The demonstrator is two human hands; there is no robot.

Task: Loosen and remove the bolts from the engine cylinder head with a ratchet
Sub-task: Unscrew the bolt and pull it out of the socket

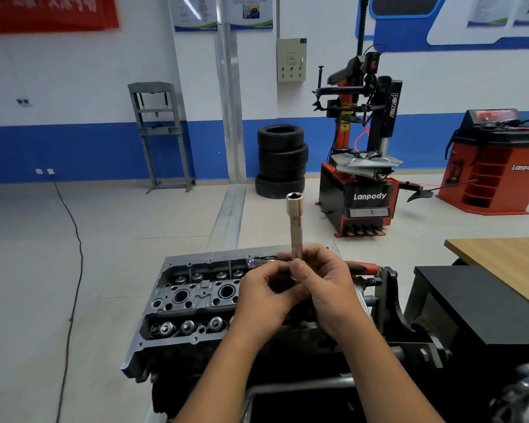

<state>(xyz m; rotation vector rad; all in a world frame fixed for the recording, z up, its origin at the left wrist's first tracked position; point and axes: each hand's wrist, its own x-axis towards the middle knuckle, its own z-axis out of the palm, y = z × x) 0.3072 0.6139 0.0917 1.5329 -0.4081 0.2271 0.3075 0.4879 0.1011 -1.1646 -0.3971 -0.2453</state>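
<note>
cable (74, 233): black, runs over floor from wall sockets at far left toward camera.
press (161, 132): grey frame, stands vs. blue/white wall, left of centre.
head (193, 297): engine cyl. head, grey, open top up, low centre-left; valve gear & round bores show in rows. Right part hidden behind both hands.
bolts: can't pick any out for sure among the valve gear.
tyres (281, 160): black stack by wall, behind head, centre.
left hand (266, 297): over right half of head, fingers curled in at base of socket; what exactly they pinch is hidden, seems the socket's low end or the ratchet head.
socket (294, 221): long chrome deep socket/ext., upright, open hex end up, above both hands, well above head.
ratchet (361, 266): red/black handle pokes out to right behind right hand; chrome bit shows left of fingers. Lies level, across far edge of head. Its drive end is hidden by the hands.
right hand (327, 288): thumb & fingers wrap socket's lower shaft, thumb tip on front of it.
changer (364, 166): red/black tyre machine, "Lanpody", right of tyres.
stand (416, 325): black engine stand bracket, touching head's right end.
balancer (495, 166): red cabinet, far right.
table (507, 254): wood top, right edge, near stand.
</note>
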